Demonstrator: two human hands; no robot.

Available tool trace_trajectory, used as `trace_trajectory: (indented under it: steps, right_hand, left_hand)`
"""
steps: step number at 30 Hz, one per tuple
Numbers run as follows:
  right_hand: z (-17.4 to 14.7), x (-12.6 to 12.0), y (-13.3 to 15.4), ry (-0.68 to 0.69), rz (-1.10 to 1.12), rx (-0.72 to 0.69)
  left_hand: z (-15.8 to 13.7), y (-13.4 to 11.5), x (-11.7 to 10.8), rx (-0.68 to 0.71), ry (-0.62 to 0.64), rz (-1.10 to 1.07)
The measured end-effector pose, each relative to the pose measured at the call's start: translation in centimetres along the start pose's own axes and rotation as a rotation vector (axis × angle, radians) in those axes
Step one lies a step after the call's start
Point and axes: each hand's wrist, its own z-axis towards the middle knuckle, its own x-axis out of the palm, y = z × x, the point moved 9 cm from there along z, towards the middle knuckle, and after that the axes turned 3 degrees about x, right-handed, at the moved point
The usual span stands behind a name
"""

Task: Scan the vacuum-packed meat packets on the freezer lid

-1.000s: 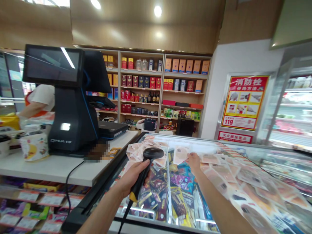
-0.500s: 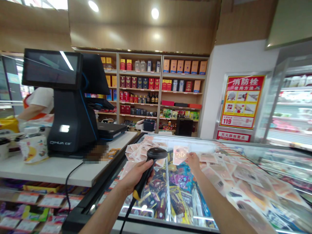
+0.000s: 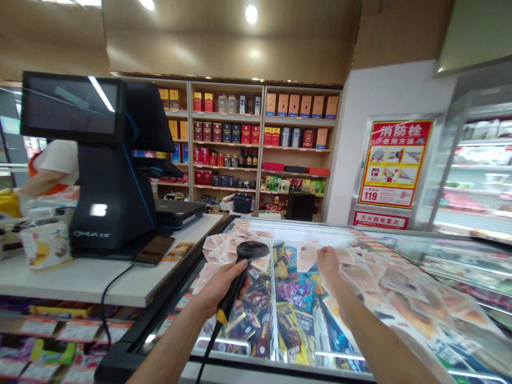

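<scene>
My left hand (image 3: 224,285) is wrapped round the handle of a black barcode scanner (image 3: 253,249), whose cable runs down toward the lower edge of the view. Its head points forward over the glass top of a freezer (image 3: 262,349). Closed at the edge of a small flat clear packet (image 3: 306,257) with pinkish, round contents, my right hand (image 3: 328,261) holds it just right of the scanner. More such packets (image 3: 226,248) lie in a heap on the left of the glass, and a larger spread of packets (image 3: 404,282) covers the right side.
Left of the freezer, a white counter (image 3: 120,285) carries a checkout terminal (image 3: 108,192), a phone (image 3: 154,250) and a patterned pouch (image 3: 46,242). A person's arm (image 3: 44,181) shows behind it. Wrapped goods (image 3: 292,330) lie beneath the glass. Shelves (image 3: 228,122) stand behind.
My right hand and its packet have shifted slightly right, away from the scanner. The view has turned a little, and the scanner stays in my left hand.
</scene>
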Motion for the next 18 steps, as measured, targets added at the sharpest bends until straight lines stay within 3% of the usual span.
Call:
trace_trajectory:
  steps: [12,14,18]
  right_hand:
    - [-0.3,0.9,0.1,0.133,-0.343,-0.066]
    - [-1.2,1.4,0.9,0.168,-0.378,-0.143]
    - [-5.1,3.7,2.9,0.372,-0.475,-0.397]
  left_hand:
    - [-0.4,0.7,-2.1,-0.040,-0.089,-0.043]
    - [-0.6,0.6,-2.2,-0.036,-0.082,-0.055]
    - [-0.9,0.4,-2.6,-0.035,-0.084,-0.056]
